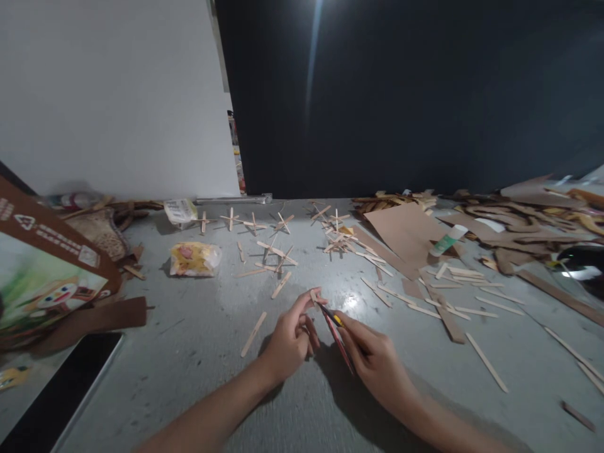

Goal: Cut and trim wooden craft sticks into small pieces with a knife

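My left hand [291, 340] is raised over the grey table, pinching a short piece of wooden craft stick [314, 298] between thumb and fingertips. My right hand [370, 352] is closed around a pair of pliers [336, 336] with red and yellow-black handles. Their dark jaws point to the upper left and meet the stick piece, but whether they grip it I cannot tell. Left of my left hand lies a single craft stick [253, 334]. Another stick [282, 285] lies just beyond my fingers.
Crossed craft-stick shapes [253, 224] stand along the back, with a stick heap [340, 240]. Loose sticks [465, 274], a glue stick [448, 240] and cardboard [401, 229] lie right. Left are a yellow packet [194, 259], a phone [66, 390] and a printed bag [51, 270].
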The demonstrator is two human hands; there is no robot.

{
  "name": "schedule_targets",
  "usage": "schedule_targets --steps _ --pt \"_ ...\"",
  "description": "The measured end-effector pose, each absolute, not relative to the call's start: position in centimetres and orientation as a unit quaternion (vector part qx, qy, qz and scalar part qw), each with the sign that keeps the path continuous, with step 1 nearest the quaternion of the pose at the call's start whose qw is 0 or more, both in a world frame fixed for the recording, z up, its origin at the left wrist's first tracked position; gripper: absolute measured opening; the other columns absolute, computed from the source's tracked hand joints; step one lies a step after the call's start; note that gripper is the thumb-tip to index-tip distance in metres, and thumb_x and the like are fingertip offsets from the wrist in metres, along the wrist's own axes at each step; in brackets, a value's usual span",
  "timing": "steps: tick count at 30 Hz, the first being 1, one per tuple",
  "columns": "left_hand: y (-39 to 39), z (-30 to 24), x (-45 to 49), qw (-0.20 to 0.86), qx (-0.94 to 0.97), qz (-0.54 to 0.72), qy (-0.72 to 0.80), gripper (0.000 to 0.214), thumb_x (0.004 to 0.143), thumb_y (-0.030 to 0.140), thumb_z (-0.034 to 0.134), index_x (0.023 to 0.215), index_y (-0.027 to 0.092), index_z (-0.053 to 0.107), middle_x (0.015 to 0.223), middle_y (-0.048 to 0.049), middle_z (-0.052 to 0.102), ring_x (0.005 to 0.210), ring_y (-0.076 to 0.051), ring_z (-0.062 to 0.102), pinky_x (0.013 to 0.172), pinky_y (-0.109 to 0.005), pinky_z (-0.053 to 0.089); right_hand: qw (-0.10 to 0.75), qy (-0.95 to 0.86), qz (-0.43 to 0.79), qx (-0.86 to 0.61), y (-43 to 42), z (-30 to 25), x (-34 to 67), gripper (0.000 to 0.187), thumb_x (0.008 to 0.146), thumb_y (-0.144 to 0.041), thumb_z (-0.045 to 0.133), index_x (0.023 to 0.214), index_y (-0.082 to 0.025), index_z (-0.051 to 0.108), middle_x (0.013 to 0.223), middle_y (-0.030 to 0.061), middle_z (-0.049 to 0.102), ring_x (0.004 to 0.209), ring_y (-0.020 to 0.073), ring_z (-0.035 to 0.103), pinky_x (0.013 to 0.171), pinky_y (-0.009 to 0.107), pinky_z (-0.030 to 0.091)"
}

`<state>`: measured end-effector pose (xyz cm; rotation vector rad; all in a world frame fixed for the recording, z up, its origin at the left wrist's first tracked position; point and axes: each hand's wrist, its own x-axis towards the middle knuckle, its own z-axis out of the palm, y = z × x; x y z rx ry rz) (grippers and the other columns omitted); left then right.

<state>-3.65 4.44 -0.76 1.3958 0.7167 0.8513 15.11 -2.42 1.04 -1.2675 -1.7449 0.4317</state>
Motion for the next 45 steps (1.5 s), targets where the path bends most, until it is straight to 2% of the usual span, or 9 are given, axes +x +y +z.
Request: schedule_targets --steps 5,12,17,22,27,30,34,40,45 --pt "4.47 -0.68 -3.87 0.527 0.681 0.394 0.32 0.083 0.065 -0.002 0.046 0.143 0.022 0.062 0.126 -0.0086 0.072 0.091 -0.015 0.066 0.084 -0.03 0.056 0.449 -0.708 0.171 -0.517 -2.43 0.9 15.17 0.033 0.108 -0.025 0.05 0.13 -0.019 0.074 0.108 0.0097 0.082 0.09 0.0174 0.08 0.076 0.021 0.061" --pt "4.26 -0.87 -3.82 0.418 0.742 0.392 0.349 0.088 0.065 -0.006 0.042 0.146 0.025 0.061 0.13 -0.0083 0.069 0.112 -0.022 0.063 0.101 -0.04 0.054 0.449 -0.703 0.172 -0.524 -2.42 0.47 15.22 0.033 0.109 -0.028 0.05 0.129 -0.019 0.074 0.115 0.0115 0.082 0.096 0.0199 0.08 0.08 0.025 0.063" --pt "4.05 -0.39 -3.76 0.382 0.76 0.408 0.332 0.091 0.066 -0.008 0.042 0.147 0.026 0.062 0.141 -0.0072 0.065 0.133 -0.027 0.054 0.121 -0.052 0.042 0.449 -0.7 0.176 -0.526 -2.42 0.7 15.17 0.034 0.109 -0.029 0.049 0.13 -0.02 0.075 0.115 0.0115 0.082 0.095 0.0208 0.08 0.078 0.027 0.064" --pt "4.1 -0.77 -3.75 0.409 0.738 0.414 0.341 0.092 0.065 -0.007 0.044 0.147 0.028 0.062 0.143 -0.0073 0.063 0.139 -0.027 0.052 0.126 -0.054 0.038 0.45 -0.696 0.176 -0.531 -2.41 0.75 15.12 0.034 0.109 -0.03 0.05 0.129 -0.02 0.076 0.113 0.0114 0.082 0.094 0.0212 0.08 0.079 0.028 0.063" --pt "4.1 -1.29 -3.67 0.477 0.717 0.392 0.324 0.094 0.068 -0.005 0.042 0.156 0.025 0.049 0.16 -0.0087 0.053 0.153 -0.027 0.043 0.131 -0.054 0.029 0.447 -0.696 0.171 -0.536 -2.43 0.81 15.12 0.035 0.109 -0.032 0.049 0.129 -0.02 0.075 0.105 0.0106 0.082 0.086 0.02 0.079 0.072 0.026 0.062" --pt "3.97 -1.2 -3.64 0.504 0.707 0.386 0.313 0.094 0.068 -0.005 0.041 0.158 0.025 0.043 0.161 -0.0094 0.053 0.154 -0.026 0.044 0.132 -0.056 0.025 0.446 -0.702 0.166 -0.531 -2.41 1.04 15.14 0.035 0.11 -0.033 0.048 0.128 -0.02 0.076 0.099 0.0094 0.082 0.083 0.0191 0.078 0.07 0.025 0.061" --pt "3.76 -0.79 -3.61 0.528 0.689 0.384 0.314 0.092 0.068 -0.005 0.041 0.154 0.025 0.037 0.159 -0.0107 0.055 0.153 -0.024 0.045 0.132 -0.057 0.023 0.452 -0.705 0.155 -0.524 -2.37 0.9 15.25 0.034 0.109 -0.03 0.049 0.129 -0.019 0.074 0.102 0.01 0.082 0.082 0.0188 0.078 0.07 0.024 0.061" --pt "3.55 -0.8 -3.57 0.567 0.661 0.382 0.31 0.086 0.067 -0.002 0.043 0.149 0.026 0.037 0.162 -0.0106 0.052 0.153 -0.024 0.044 0.13 -0.053 0.026 0.447 -0.703 0.159 -0.53 -2.37 0.31 15.38 0.033 0.109 -0.029 0.049 0.13 -0.019 0.073 0.105 0.0107 0.082 0.084 0.019 0.078 0.072 0.025 0.061" --pt "3.9 -1.03 -3.48 0.601 0.627 0.39 0.305 0.084 0.065 0.0 0.045 0.144 0.027 0.042 0.161 -0.0086 0.053 0.153 -0.025 0.044 0.129 -0.054 0.026 0.433 -0.702 0.161 -0.542 -2.34 0.21 15.57 0.035 0.11 -0.032 0.048 0.13 -0.019 0.073 0.096 0.0089 0.08 0.077 0.0184 0.076 0.068 0.025 0.06"
